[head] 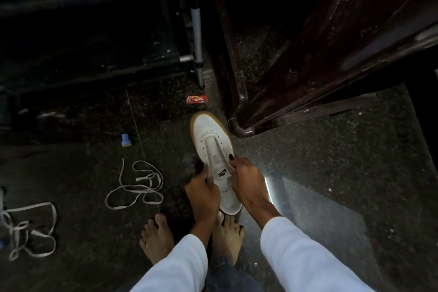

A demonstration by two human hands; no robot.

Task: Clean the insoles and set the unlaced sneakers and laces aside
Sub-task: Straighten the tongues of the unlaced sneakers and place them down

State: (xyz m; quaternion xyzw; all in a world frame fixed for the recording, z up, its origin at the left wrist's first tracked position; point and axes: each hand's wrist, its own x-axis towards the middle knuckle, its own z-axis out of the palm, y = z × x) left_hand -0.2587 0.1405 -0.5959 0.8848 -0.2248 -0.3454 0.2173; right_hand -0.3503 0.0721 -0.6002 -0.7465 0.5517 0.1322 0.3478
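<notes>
A white unlaced sneaker (211, 140) with a tan sole is held over the dark floor, toe pointing away from me. My left hand (202, 191) grips its left side by the opening. My right hand (246, 182) pinches the right edge next to the tongue. A loose white lace (139, 186) lies in loops on the floor to the left. A second lace (30, 227) lies tangled at the far left edge. No insole and no second sneaker show.
My bare feet (158, 237) stand just under the sneaker. A dark wooden furniture leg (241, 123) stands right of the toe. A metal pole (198, 38) rises behind. A red sachet (197, 100) and a small blue cap (126, 140) lie on the floor.
</notes>
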